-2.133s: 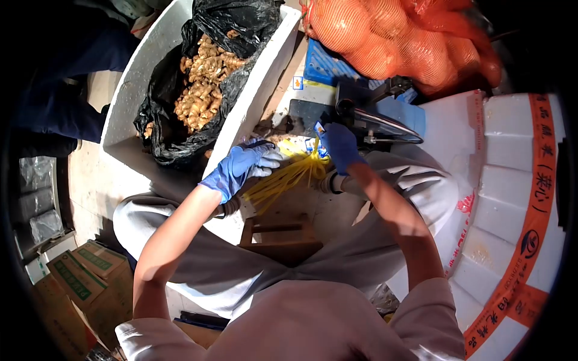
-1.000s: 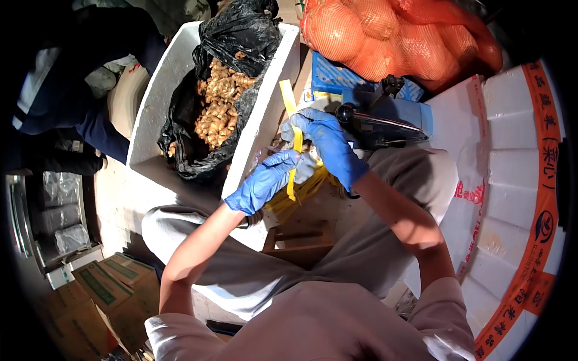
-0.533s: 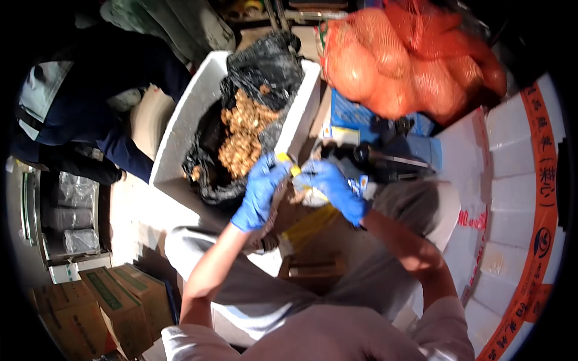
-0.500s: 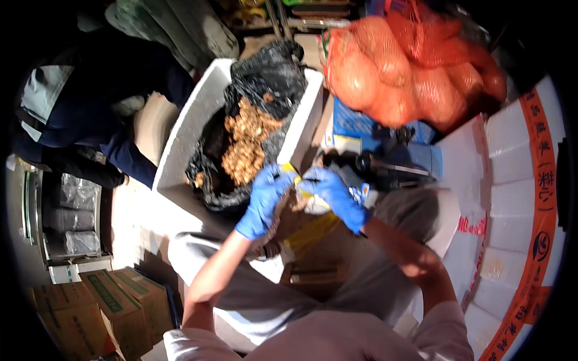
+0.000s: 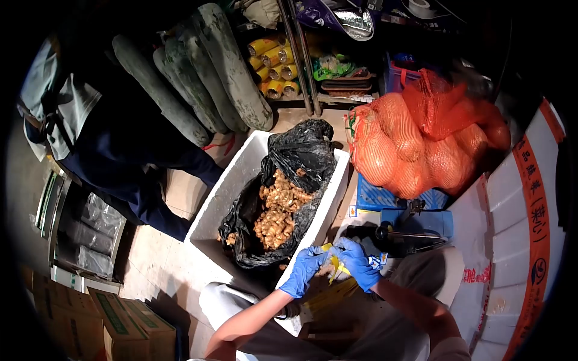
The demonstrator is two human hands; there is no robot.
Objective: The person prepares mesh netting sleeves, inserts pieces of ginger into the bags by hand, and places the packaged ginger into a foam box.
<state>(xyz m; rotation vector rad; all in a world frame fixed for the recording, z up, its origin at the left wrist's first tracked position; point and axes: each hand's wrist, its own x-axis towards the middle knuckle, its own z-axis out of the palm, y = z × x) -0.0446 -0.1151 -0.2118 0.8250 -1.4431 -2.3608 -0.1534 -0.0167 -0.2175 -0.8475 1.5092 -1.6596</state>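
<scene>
My left hand (image 5: 304,272), in a blue glove, has its fingers closed on a small yellow and whitish plastic piece, perhaps a bag (image 5: 335,265). The gloved right hand (image 5: 359,265) grips the same piece from the other side, fingers curled. What exactly it is remains too small and blurred to tell. Below the hands, a yellow translucent sheet (image 5: 334,296) hangs between my knees. Just beyond the left hand stands a white foam box (image 5: 226,171), holding a black plastic bag (image 5: 301,147) opened over a pile of ginger (image 5: 280,210).
Red net sacks of large round produce (image 5: 415,144) rest on a blue platform scale (image 5: 436,221) at right. Foam boxes with orange tape (image 5: 530,180) line the right edge. Long winter melons (image 5: 232,66) lean at the back. A person (image 5: 126,150) bends at left, above cardboard boxes (image 5: 129,325).
The view has tilted upward, so the scene sits lower and more of the back shows. Both hands still hold the yellow piece together, their fingers slightly shifted. The person at left has shifted.
</scene>
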